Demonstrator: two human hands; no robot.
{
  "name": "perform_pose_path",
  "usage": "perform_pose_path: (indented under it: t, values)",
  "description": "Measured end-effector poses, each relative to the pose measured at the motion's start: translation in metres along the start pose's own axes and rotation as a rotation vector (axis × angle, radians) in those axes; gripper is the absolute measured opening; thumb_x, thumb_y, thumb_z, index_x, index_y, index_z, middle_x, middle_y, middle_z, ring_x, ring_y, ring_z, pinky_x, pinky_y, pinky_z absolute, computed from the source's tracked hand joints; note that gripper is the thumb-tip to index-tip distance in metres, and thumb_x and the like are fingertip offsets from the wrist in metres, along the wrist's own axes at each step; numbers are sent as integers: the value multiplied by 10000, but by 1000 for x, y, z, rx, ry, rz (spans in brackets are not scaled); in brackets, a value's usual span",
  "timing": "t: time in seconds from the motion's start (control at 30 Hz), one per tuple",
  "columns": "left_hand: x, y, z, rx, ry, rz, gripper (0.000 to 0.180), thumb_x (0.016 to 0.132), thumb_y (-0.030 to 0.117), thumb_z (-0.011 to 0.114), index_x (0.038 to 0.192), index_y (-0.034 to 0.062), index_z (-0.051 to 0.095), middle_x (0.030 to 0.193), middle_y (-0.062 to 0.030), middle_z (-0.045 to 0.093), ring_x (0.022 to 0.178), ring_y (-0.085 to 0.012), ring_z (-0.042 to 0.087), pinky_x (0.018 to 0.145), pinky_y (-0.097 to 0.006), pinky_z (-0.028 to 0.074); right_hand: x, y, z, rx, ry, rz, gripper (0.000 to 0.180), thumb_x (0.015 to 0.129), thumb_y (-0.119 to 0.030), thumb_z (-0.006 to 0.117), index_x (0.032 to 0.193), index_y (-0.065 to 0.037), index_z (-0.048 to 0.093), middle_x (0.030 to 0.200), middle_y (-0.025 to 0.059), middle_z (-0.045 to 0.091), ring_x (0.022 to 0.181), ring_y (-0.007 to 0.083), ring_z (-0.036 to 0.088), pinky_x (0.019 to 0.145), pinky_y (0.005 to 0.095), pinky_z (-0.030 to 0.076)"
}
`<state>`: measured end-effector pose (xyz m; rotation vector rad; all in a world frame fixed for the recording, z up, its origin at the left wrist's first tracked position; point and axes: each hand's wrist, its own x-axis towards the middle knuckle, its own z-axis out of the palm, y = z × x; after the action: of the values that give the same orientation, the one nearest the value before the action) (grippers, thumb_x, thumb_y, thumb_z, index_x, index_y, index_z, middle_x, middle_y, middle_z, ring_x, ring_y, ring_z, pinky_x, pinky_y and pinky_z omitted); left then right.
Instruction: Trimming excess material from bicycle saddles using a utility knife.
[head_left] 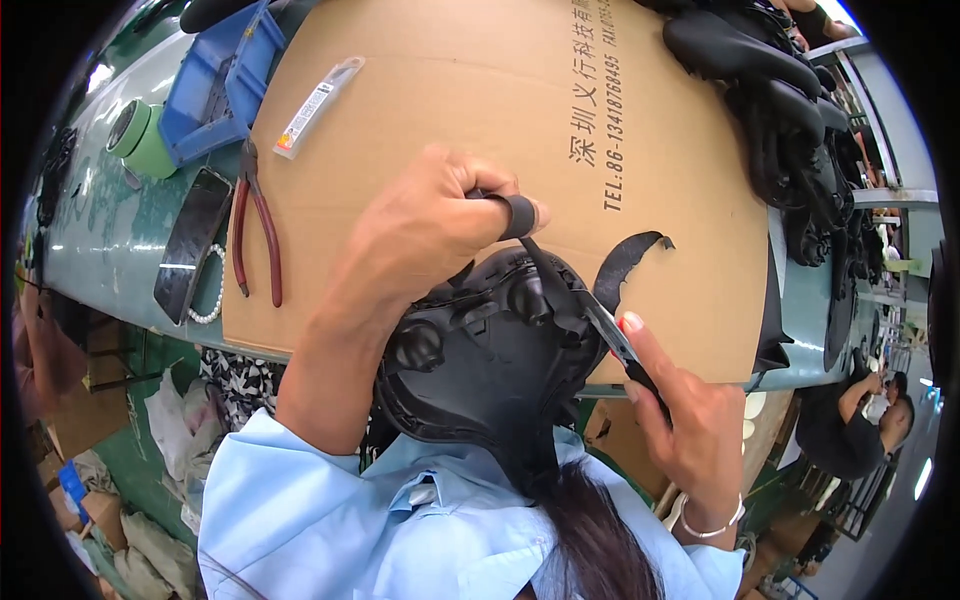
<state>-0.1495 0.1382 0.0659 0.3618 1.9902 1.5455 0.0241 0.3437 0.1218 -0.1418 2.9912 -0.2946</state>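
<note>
A black bicycle saddle (pixel 480 365) lies underside up against my body at the near edge of the cardboard. My left hand (pixel 440 215) is closed on a black strip of cover material (pixel 515 215) and holds it taut above the saddle's far rim. In my right hand (pixel 685 410) is a utility knife (pixel 622 345), its blade touching the saddle's right rim beside the strip. A curved black offcut (pixel 622 270) lies on the cardboard just beyond the knife.
A cardboard sheet (pixel 450 100) covers the green table (pixel 90 240). At left are red-handled pliers (pixel 262 225), a phone (pixel 195 245), a bead string (pixel 215 290), a blue bin (pixel 222 85), a green container (pixel 145 140). A clear plastic case (pixel 318 108) lies beyond. Black saddles (pixel 770 90) pile up far right.
</note>
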Motion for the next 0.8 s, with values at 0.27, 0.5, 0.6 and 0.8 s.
perform_pose_path:
  t: [0.27,0.5,0.6,0.8]
  values:
    - [-4,8,-22,-489,323,239,171,786,186,682,822,20,673,703,-9,551,586,-54,439,524,-187,336,-42,-30,33,51,118,234,602,852,-133,649,1421,-115,453,542,65,430,425,235,476,431,362,386]
    - [5,-5,-6,-676,1339,668,127,875,93,582,866,2,671,817,-29,596,694,-64,515,608,-192,399,-53,-41,76,327,266,278,620,873,-138,643,1427,-18,393,956,183,693,553,269,629,487,358,467]
    - [2,9,-14,-730,1489,496,110,889,63,550,868,6,642,839,-30,589,708,-76,535,592,-210,427,-58,-37,72,371,107,306,578,899,-132,603,1424,-26,387,1177,236,619,747,342,699,622,372,529]
    - [-8,-33,-2,635,954,552,539,733,100,759,1202,81,494,1167,-112,551,1090,-227,539,850,-331,449,-8,9,77,842,467,336,396,831,-160,738,1138,0,545,823,101,646,696,168,602,650,288,486]
